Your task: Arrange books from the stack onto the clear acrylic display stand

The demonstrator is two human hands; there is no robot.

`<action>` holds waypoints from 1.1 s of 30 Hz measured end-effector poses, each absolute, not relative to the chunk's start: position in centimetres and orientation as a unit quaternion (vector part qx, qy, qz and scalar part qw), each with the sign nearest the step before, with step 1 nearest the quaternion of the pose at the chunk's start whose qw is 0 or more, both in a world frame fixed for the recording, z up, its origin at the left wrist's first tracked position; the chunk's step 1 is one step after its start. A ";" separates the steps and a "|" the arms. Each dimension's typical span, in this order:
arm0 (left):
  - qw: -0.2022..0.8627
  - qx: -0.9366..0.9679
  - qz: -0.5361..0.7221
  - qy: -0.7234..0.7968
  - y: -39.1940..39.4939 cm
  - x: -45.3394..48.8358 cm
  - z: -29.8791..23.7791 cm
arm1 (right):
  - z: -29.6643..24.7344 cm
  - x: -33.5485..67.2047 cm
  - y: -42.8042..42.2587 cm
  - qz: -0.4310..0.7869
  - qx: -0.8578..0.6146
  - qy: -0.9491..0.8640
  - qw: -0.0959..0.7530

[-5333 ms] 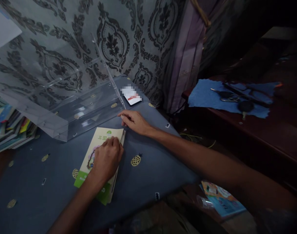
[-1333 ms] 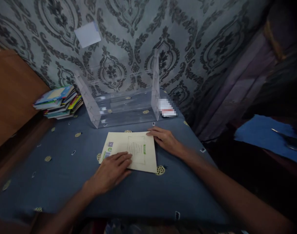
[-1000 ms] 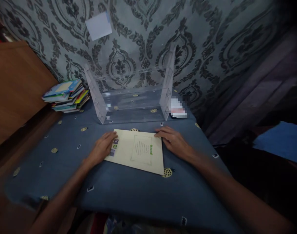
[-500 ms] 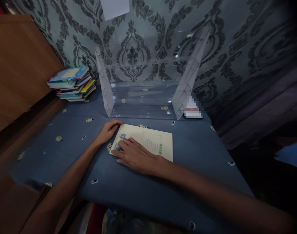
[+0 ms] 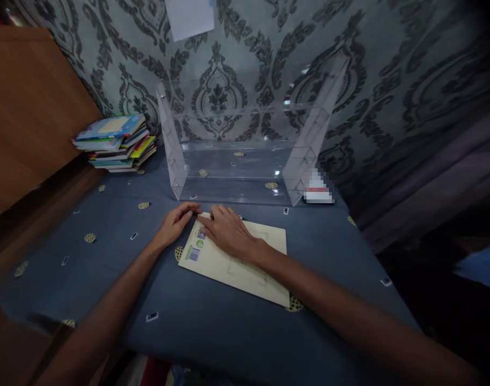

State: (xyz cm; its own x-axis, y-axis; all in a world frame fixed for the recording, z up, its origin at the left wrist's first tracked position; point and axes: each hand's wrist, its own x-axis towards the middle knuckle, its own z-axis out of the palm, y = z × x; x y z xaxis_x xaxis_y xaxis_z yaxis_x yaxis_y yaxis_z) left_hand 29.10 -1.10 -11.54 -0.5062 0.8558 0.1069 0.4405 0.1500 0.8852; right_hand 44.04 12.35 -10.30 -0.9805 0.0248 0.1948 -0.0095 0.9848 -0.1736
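A cream book (image 5: 213, 268) lies flat on the blue cloth, with a barcode and a QR code at its left edge. On its upper part rests my right hand (image 5: 231, 233), palm down with fingers stretched toward the top left corner, covering some of the print. My left hand (image 5: 175, 224) lies on the cloth at that same corner. Its fingers are extended and the tips are at the book's edge. I cannot tell whether they press on it. Neither hand grips anything.
Behind the book stands a clear acrylic rack (image 5: 175, 166) with stepped shelves, against the patterned wall. A stack of books (image 5: 118, 140) sits at the back left beside a wooden panel (image 5: 31, 107). A blurred-out white object (image 5: 319, 187) is right of the rack.
My right hand has slid up across the book from its lower left part toward the top edge, uncovering the barcode. The left hand stays by the corner. The view has shifted slightly.
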 end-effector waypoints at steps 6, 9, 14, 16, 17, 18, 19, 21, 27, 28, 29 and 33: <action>0.176 0.472 0.437 0.745 -1.2 29.7 -11.5 | -10.6 44.6 12.6 0.096 -0.051 -0.986 0.128; 0.135 0.491 0.384 0.771 -1.3 30.1 -11.2 | -10.5 45.8 13.0 0.090 -0.067 -0.985 0.133; 0.083 0.536 0.330 0.773 -1.2 30.3 -11.1 | -10.7 49.5 15.0 0.073 -0.102 -0.983 0.132; 0.063 0.552 0.326 0.765 -1.2 30.2 -11.2 | -10.9 51.3 15.9 0.064 -0.116 -0.983 0.131; 0.050 0.559 0.324 0.761 -1.2 30.2 -11.2 | -11.0 52.3 16.3 0.059 -0.123 -0.982 0.131; 0.037 0.567 0.319 0.758 -1.2 30.2 -11.2 | -11.2 53.2 16.7 0.055 -0.131 -0.981 0.132; 0.023 0.576 0.311 0.756 -1.1 30.2 -11.2 | -11.4 54.0 17.2 0.053 -0.139 -0.980 0.135; -0.009 0.598 0.280 0.751 -1.0 30.3 -11.2 | -11.8 55.6 18.0 0.063 -0.153 -0.975 0.147; -0.096 0.675 0.166 0.713 0.7 33.4 -10.9 | -13.5 57.7 20.4 0.251 -0.155 -0.927 0.231; -0.090 0.691 0.160 0.700 1.4 34.3 -10.9 | -13.6 57.8 20.6 0.283 -0.151 -0.916 0.241; -0.080 0.707 0.155 0.685 2.1 35.3 -10.9 | -13.8 57.8 20.8 0.308 -0.152 -0.906 0.249; -0.040 0.756 0.145 0.637 5.2 38.6 -11.4 | -13.9 57.7 21.1 0.341 -0.162 -0.889 0.260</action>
